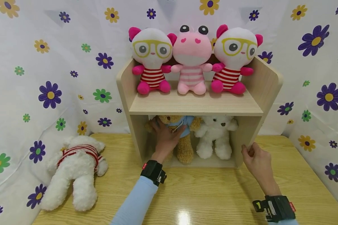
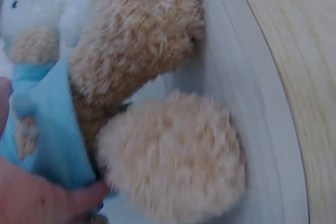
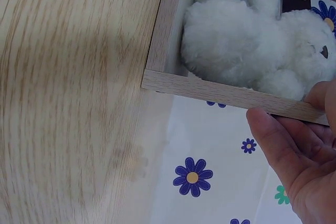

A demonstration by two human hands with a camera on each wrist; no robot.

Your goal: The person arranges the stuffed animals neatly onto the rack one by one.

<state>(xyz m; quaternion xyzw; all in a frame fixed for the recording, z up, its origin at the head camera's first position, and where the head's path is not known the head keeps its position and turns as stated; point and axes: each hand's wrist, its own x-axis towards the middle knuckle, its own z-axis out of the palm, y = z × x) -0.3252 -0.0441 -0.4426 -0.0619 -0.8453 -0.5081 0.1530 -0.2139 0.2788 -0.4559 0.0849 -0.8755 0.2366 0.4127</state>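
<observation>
In the middle of the head view the left hand [image 1: 166, 137] reached into the lower compartment of the wooden shelf [image 1: 191, 104] and gripped the brown bear [image 1: 180, 137], its fingers curled round the body over the blue shirt; the bear stood upright at the left of that compartment. The left wrist view showed the same hold from close by (blurred, but the blue cloth and a thumb [image 2: 47, 198] at the lower left of the frame were plain), with the bear's tan legs filling the centre. Just beside the brown bear, to its right in the compartment, stood a white bear [image 1: 215, 137], upright and touching its arm. At the lower right of the head view the right hand [image 1: 256, 161] held the front edge of the shelf's right side panel, fingers bent round the edge; the right wrist view showed a thumb [image 3: 275, 140] pressed against that panel at the right of the frame. Three pink and white dolls [image 1: 192, 61] sat in a row on the top board. At the lower left a white bear in a striped shirt [image 1: 74, 168] lay face down on the table [image 1: 208, 193], well apart from the shelf.
</observation>
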